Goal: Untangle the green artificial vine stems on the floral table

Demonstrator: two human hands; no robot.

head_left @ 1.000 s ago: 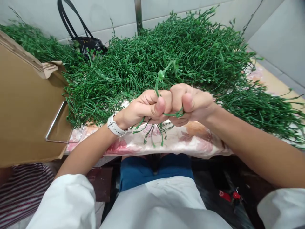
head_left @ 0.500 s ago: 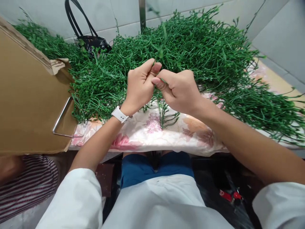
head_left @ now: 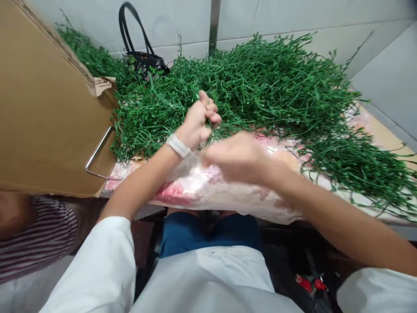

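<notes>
My left hand [head_left: 199, 118], with a white watch band [head_left: 178, 145] at the wrist, is closed in front of the green heap. A bit of green stem shows between its curled fingers; most of it is hidden. Lower and to the right, my right hand [head_left: 236, 157] is smeared by motion over the flowered cloth [head_left: 176, 193], apart from the left fingers. What it holds, if anything, does not show. Behind both hands spreads a large heap of green artificial stems [head_left: 260, 82] with small buds at their tips.
A cardboard box [head_left: 48, 108] stands at the left, beside a bent metal wire stand [head_left: 99, 150]. A black handbag [head_left: 146, 63] rests against the tiled wall. More stems [head_left: 368, 167] lie at the right. Another person's striped garment [head_left: 39, 234] shows at lower left.
My hands were together, pinching at a green stem; now they are apart. The right hand has moved down toward me. The small bunch of stems hanging below the hands is no longer visible.
</notes>
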